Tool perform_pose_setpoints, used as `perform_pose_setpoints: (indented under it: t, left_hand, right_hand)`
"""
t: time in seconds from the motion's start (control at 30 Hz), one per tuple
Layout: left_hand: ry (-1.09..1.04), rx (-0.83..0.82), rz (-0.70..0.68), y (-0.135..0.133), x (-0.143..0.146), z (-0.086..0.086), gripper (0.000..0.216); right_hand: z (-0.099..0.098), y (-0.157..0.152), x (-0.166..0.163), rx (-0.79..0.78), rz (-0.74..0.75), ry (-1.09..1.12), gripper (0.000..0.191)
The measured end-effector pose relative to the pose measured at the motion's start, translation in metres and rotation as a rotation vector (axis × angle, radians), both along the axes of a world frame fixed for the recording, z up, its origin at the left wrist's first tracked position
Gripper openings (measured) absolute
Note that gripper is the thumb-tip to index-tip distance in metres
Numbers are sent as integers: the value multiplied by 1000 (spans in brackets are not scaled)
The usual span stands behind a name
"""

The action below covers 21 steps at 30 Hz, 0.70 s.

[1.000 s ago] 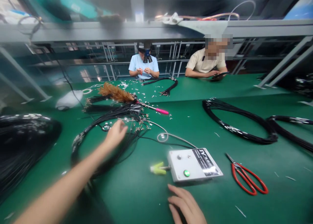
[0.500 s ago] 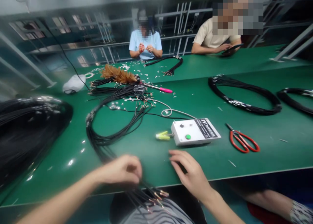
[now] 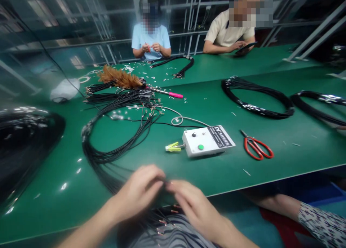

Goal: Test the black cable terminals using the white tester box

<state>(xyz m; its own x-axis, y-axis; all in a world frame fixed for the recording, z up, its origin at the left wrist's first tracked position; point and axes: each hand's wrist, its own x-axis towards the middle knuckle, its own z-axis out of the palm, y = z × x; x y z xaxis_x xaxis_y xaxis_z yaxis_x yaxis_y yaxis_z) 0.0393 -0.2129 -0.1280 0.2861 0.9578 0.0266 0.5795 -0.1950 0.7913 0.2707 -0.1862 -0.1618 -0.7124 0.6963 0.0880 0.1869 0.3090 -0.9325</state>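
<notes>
Over the table's front edge my left hand [image 3: 140, 190] is closed in a pinch on a thin black cable. My right hand [image 3: 193, 204] meets it fingertip to fingertip, its thumb and fingers closed on the end of that cable; the tip is mostly hidden and blurred. From the coiled bundle of black cables [image 3: 93, 168], strands run under my left hand. Their bare copper-coloured ends [image 3: 162, 222] hang below the hands, over my lap. Just beyond stands a white box [image 3: 200, 141] with a green button, a knob and a yellow-tipped piece [image 3: 173, 147] on its left side.
Red-handled scissors [image 3: 258, 148] lie right of the box. More black cable coils [image 3: 259, 111] are on the right, and a dark cable heap [image 3: 27, 143] on the left. A brown duster [image 3: 119, 77] lies behind. Two people sit opposite; another person's patterned sleeve [image 3: 319, 219] shows at right.
My right hand has moved left to meet my left hand and closed at the cable end. My left hand has risen slightly. The view has shifted a little to the right.
</notes>
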Motion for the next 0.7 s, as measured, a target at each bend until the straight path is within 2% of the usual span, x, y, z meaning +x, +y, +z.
perform_pose_setpoints:
  t: [0.07, 0.13, 0.2, 0.27, 0.33, 0.53, 0.7]
  left_hand:
    - [-35, 24, -22, 4, 11, 3, 16]
    - [-48, 36, -18, 10, 17, 6, 17]
    - [-20, 52, -11, 14, 21, 7, 17]
    - [16, 62, -6, 17, 22, 6, 16]
    - [18, 47, 12, 20, 23, 4, 17]
    - [-91, -34, 107, 24, 27, 0, 19]
    - [-171, -80, 150, 25, 29, -6, 22]
  right_hand:
    - [8, -4, -1, -21, 155, -50, 32]
    - [13, -1, -2, -153, 184, -69, 24]
    - [13, 11, -5, -323, 22, -5, 18]
    - [10, 26, -8, -490, -175, 131, 21]
    - [5, 38, -12, -639, -258, 277, 23]
    - [-3, 49, -32, -1002, -283, 563, 24]
    - [-4, 47, -43, -1089, -283, 622, 23]
